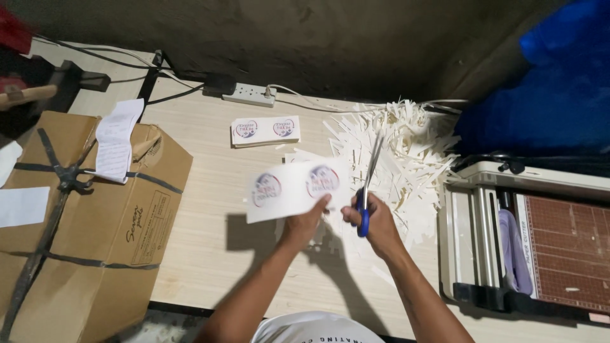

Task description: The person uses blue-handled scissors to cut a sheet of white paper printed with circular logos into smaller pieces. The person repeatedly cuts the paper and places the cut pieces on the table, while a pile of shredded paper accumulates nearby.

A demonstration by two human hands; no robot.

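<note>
My left hand (309, 219) pinches the lower right edge of a white paper strip (289, 187) printed with two round red-and-blue labels, holding it above the wooden table (203, 254). My right hand (381, 222) grips blue-handled scissors (367, 190), blades pointing up and away, just right of the strip's edge. A stack of similar two-label strips (265, 131) lies farther back on the table. A pile of white paper trimmings (406, 146) spreads behind and right of the scissors.
A taped cardboard box (89, 222) with a paper slip on top stands at the left. A paper trimmer (527, 235) with a brown grid bed sits at the right. A white power strip (249, 94) and cables lie along the back wall. Blue fabric (546, 82) fills the top right.
</note>
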